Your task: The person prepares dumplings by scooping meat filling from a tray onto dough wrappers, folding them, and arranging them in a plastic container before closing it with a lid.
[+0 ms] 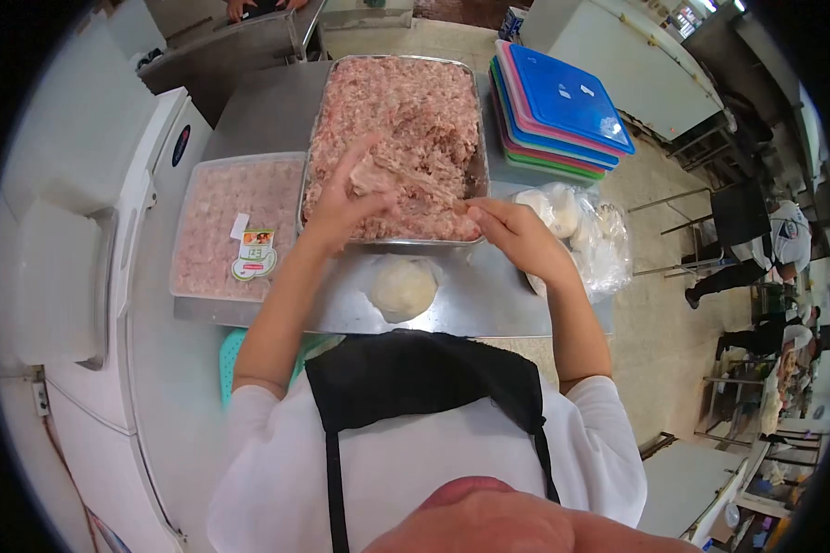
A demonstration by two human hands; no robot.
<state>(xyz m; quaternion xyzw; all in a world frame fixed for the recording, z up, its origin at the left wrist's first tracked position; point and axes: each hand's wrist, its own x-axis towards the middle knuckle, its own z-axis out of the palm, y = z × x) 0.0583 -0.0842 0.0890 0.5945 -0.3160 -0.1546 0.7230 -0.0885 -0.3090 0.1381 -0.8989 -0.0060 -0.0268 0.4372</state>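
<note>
Head view, only 1 I have: I see ground meat [406,97] heaped in metal tray [476,180] on steel table [258,101]. Left hand [339,210] over meat, fingers spread apart. Right hand [518,235] at tray's near right corner, fingers drawn together; I cannot tell if clamped on meat. Risks I judge: meat near front rim could spill if pushed toward person; drips could smear pale ball [403,291] just before tray; right forearm, beside plastic bag [610,247], could snag it if swung sideways.
</note>
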